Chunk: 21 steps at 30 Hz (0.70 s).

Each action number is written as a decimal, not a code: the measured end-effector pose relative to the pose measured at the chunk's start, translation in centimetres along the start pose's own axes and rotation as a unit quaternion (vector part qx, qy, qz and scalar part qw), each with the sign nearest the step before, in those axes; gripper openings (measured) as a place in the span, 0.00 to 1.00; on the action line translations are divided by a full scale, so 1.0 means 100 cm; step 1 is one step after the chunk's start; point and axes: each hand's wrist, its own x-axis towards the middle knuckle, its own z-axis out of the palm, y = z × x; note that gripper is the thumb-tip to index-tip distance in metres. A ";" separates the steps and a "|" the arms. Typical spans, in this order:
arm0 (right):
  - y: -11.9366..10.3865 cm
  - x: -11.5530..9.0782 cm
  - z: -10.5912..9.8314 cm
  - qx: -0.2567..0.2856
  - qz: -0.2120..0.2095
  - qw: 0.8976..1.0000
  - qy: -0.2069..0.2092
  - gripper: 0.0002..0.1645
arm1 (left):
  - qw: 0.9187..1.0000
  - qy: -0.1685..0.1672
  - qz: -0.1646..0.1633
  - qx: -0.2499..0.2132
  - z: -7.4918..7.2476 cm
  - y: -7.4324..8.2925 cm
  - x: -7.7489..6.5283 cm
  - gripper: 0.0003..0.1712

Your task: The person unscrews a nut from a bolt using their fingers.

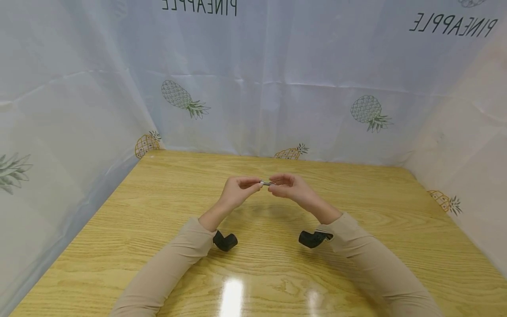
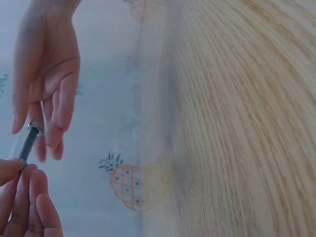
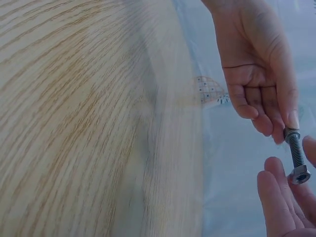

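My left hand (image 1: 236,192) pinches one end of a small metal bolt (image 1: 267,183) between thumb and fingers, above the wooden table. In the right wrist view the bolt (image 3: 297,152) shows a threaded shank, a ring-like piece at the left hand's thumb and a hex-shaped far end with a dark hollow. My right hand (image 1: 295,190) is around that hex end, its thumb and fingers spread apart. The left wrist view shows the right hand (image 2: 52,74) with long, loosely extended fingers beside the bolt. Whether a fingertip touches the hex end, I cannot tell.
The wood-grain table (image 1: 158,220) extends under both arms. A pale curtain (image 1: 253,57) with pineapple prints stands behind the table and along its sides. Black bent pieces (image 1: 225,241) show by both cuffs, one at each wrist.
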 end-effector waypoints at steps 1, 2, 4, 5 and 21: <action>-0.001 0.000 0.000 0.000 0.005 1.000 -0.005 0.28 | 1.000 -0.001 -0.001 0.002 -0.001 0.004 -0.003 0.18; 0.000 0.001 0.000 0.001 0.011 1.000 -0.009 0.29 | 1.000 -0.002 -0.003 0.004 -0.001 0.009 -0.006 0.18; 0.000 0.002 0.000 -0.001 0.020 1.000 -0.015 0.29 | 1.000 -0.004 -0.005 0.006 -0.002 0.018 -0.012 0.17; 0.000 0.002 0.001 -0.002 0.024 1.000 -0.018 0.29 | 1.000 -0.004 -0.004 0.007 -0.002 0.023 -0.015 0.17; 0.002 0.000 -0.002 -0.005 -0.003 1.000 0.000 0.23 | 1.000 -0.005 -0.002 -0.002 0.001 -0.005 0.004 0.18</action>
